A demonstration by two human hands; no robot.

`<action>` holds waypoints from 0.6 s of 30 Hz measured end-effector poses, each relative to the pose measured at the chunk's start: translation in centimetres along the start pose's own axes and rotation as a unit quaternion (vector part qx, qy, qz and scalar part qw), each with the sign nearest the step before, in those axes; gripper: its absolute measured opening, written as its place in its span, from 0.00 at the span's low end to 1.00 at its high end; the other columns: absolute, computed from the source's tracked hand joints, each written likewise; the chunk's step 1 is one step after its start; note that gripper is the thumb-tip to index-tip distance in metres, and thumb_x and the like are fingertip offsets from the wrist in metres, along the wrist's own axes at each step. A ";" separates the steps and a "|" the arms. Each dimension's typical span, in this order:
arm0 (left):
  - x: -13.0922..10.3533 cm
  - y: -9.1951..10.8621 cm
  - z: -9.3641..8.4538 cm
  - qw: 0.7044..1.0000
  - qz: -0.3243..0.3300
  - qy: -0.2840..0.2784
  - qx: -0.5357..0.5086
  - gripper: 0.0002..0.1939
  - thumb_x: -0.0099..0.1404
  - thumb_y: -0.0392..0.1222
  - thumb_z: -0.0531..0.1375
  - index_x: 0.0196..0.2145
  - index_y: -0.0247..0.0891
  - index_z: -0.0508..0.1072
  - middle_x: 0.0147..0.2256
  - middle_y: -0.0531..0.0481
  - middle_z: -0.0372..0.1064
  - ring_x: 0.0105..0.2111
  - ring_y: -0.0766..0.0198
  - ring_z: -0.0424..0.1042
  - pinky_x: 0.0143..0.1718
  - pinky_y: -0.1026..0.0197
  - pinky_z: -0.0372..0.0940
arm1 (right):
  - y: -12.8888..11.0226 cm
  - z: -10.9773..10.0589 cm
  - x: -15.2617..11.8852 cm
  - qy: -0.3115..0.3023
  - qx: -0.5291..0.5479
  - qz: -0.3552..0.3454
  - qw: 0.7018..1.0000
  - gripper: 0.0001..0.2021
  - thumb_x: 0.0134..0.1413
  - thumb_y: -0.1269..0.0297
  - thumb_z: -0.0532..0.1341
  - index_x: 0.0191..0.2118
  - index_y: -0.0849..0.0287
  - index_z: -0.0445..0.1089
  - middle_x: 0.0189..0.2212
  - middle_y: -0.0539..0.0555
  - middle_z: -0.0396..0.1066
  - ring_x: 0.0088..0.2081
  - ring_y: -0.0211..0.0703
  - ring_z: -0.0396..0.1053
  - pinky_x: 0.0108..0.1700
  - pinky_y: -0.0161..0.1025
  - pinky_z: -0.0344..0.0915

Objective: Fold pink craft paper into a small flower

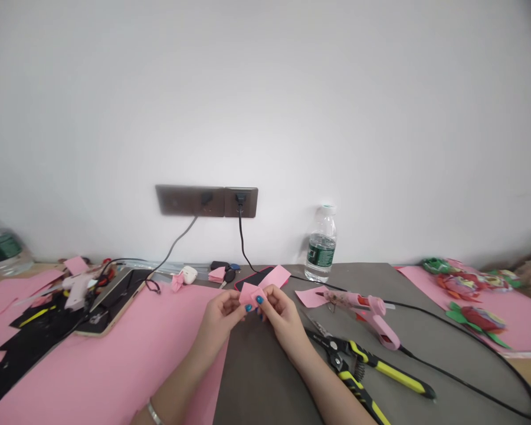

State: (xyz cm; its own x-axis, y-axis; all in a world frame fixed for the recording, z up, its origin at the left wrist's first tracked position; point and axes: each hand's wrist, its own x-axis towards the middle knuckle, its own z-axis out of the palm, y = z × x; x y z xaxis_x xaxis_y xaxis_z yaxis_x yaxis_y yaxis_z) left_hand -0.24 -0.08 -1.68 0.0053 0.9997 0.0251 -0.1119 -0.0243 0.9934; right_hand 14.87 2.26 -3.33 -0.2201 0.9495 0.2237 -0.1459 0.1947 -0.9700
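Between both hands, above the grey table mat, is a small folded piece of pink paper (248,291). My left hand (227,310) pinches its left side between thumb and fingers. My right hand (277,310) grips the right side, with the thumb pressed on the front. The fingers behind the paper are mostly hidden. Just beyond my right hand, a pink paper strip (276,276) lies over a dark phone (252,278). To the right rests a pink hot glue gun (367,307) with its nozzle over another pink paper piece (310,297). Yellow-and-black pliers (363,360) lie nearer, beside my right forearm.
A water bottle (321,245) stands by the wall. Cables run from the wall sockets (241,202). A large pink sheet (159,354) covers the left, with a tablet-like device (115,301) on it. Paper flowers (478,319) lie far right. The glue gun's cord (464,321) loops across the right.
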 end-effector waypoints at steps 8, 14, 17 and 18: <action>0.0 0.6 -0.4 0.999 -0.001 0.042 0.020 0.16 0.48 0.51 0.69 0.27 0.34 0.76 0.21 0.52 0.69 0.22 0.66 0.66 0.22 0.65 0.64 | -0.2 0.2 -0.1 -0.040 -0.041 0.001 0.998 0.23 0.53 0.40 0.59 0.27 0.56 0.62 0.18 0.46 0.62 0.21 0.36 0.58 0.23 0.33 0.58; -0.1 0.4 -0.3 1.000 0.010 0.013 0.005 0.17 0.52 0.53 0.68 0.24 0.35 0.73 0.21 0.55 0.64 0.20 0.70 0.62 0.20 0.68 0.61 | -0.2 0.0 -0.3 -0.064 -0.058 -0.011 0.996 0.22 0.56 0.42 0.57 0.26 0.56 0.62 0.19 0.46 0.61 0.21 0.36 0.57 0.24 0.33 0.56; -0.1 0.2 -0.3 1.000 0.005 0.012 0.002 0.17 0.52 0.53 0.68 0.23 0.35 0.73 0.21 0.55 0.63 0.20 0.70 0.62 0.20 0.68 0.61 | 0.0 -0.1 -0.4 -0.067 -0.062 -0.014 0.996 0.20 0.58 0.45 0.57 0.27 0.57 0.62 0.21 0.47 0.61 0.22 0.36 0.57 0.25 0.34 0.55; 0.0 0.1 -0.3 1.000 0.002 0.010 0.002 0.17 0.52 0.53 0.68 0.23 0.35 0.72 0.21 0.55 0.64 0.19 0.71 0.61 0.20 0.68 0.60 | 0.1 -0.1 -0.4 -0.069 -0.065 -0.014 0.995 0.19 0.58 0.45 0.57 0.28 0.57 0.63 0.21 0.47 0.61 0.22 0.37 0.57 0.25 0.34 0.55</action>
State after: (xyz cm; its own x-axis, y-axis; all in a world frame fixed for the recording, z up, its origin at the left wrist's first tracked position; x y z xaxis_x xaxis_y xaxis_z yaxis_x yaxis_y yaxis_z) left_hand -0.56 -0.12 -1.62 -0.0151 0.9996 0.0258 -0.1073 -0.0273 0.9939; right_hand 15.01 1.92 -3.52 -0.3503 0.9019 0.2529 -0.0291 0.2594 -0.9653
